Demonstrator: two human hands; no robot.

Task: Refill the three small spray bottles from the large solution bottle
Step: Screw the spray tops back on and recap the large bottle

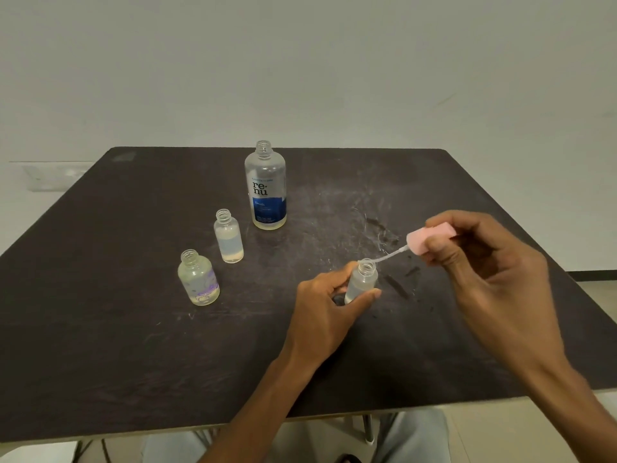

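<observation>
Left hand [329,307] is gripping the small clear plastic bottle [362,283] near the table's [100,345] right edge; right hand [484,262] is pinching the pink spray cap [430,237], whose dip tube [389,257] is touching the rim. A tilted entry could tip the bottle.

— Where's the large solution bottle [265,185]?
— Upright, uncapped, near the table's [133,345] far edge; blue label, nearly empty.
— The small ones?
— Two clear spray bottles stand open left of centre: one [228,237] just before the large bottle, the purple-printed one [198,279] nearer. The third bottle [362,282] stands mid-table, its pink spray cap [430,237] lifted, tube [389,257] at the neck.
</observation>
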